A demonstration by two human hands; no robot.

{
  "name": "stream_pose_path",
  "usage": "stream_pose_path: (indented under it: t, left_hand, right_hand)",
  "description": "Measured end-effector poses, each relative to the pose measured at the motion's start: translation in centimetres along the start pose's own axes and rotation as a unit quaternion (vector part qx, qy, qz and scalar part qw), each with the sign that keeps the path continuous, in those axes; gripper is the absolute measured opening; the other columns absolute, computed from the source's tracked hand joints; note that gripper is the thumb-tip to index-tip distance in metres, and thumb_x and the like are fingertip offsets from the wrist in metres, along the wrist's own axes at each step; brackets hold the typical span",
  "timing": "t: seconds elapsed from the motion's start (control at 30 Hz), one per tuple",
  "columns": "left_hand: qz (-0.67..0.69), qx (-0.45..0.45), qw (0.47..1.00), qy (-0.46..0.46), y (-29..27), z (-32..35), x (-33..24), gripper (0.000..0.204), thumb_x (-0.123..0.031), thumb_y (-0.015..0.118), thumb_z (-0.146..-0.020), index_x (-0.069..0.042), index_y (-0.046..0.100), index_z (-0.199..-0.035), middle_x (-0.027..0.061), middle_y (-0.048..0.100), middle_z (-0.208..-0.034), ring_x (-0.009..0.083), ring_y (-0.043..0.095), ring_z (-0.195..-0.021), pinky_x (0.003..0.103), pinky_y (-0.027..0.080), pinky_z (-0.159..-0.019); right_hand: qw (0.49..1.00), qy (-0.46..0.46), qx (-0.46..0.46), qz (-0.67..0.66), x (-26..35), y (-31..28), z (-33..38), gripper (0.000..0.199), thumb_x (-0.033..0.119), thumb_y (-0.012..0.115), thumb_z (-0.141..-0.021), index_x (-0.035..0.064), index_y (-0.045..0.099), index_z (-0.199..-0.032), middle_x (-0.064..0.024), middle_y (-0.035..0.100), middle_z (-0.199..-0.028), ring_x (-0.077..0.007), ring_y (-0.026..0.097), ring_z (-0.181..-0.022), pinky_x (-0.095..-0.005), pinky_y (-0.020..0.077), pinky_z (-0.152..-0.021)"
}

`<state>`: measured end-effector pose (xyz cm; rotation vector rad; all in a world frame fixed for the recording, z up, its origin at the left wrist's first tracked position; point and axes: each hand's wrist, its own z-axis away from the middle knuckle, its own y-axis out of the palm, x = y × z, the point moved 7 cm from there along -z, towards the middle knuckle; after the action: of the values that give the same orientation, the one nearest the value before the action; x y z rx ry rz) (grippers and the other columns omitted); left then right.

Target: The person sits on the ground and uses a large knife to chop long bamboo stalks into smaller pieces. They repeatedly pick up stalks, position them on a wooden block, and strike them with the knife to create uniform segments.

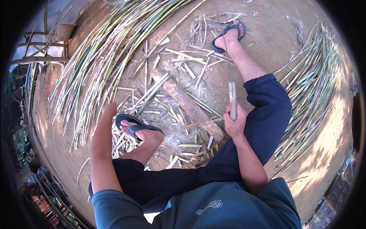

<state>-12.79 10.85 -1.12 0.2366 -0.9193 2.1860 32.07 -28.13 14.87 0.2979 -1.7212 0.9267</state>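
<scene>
Reaching for fresh bamboo, blade at the ready.
Right hand (234, 124) gripped a cleaver (232, 100) upright; left hand (109, 110) stretched toward the bamboo strips (103, 65), fingers unclear. Picking a strip likely came next.

wooden chair frame (40, 47) far left; blue sandals (134, 126) on feet; bamboo offcuts (179, 147) on dirt.

We see bare dirt (267, 34) open only at upper right, between the right foot (228, 36) and the right-hand cane pile (312, 87). A log block (187, 103) lies diagonally between our feet, ringed by cut offcuts (179, 114). The left cane pile (103, 57) closes off the left hand's (109, 110) side; the left foot (139, 131) sits just beside that hand.
</scene>
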Motion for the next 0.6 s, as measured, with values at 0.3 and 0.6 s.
stream_pose_path:
  t: [0.3, 0.6]
  left_hand:
    - [0.442, -0.264, 0.828, 0.22, -12.1, 2.5, -16.6, 0.038, -0.039, 0.053, -0.095, -0.006, 0.065, -0.109, 0.0218, 0.069, -0.102, 0.0401, 0.065, -0.097, 0.045, 0.05, -0.086]
    - [0.412, -0.371, 0.784, 0.28, -16.9, 4.6, -21.1, 0.026, -0.031, 0.068, -0.083, -0.007, 0.069, -0.092, 0.0174, 0.058, -0.108, 0.0369, 0.053, -0.108, 0.044, 0.044, -0.095]
  right_hand:
    - [0.993, -0.024, 0.108, -0.031, 3.3, 2.0, 1.5, 0.009, 0.003, 0.058, -0.07, 0.0038, 0.051, -0.076, -0.0068, 0.048, -0.06, -0.0189, 0.05, -0.052, -0.0318, 0.0405, -0.053]
    - [0.985, 0.04, 0.167, 0.009, 3.5, 0.7, 3.3, 0.025, 0.018, 0.064, -0.086, 0.0002, 0.051, -0.074, -0.0138, 0.046, -0.056, -0.027, 0.047, -0.048, -0.037, 0.0388, -0.05]
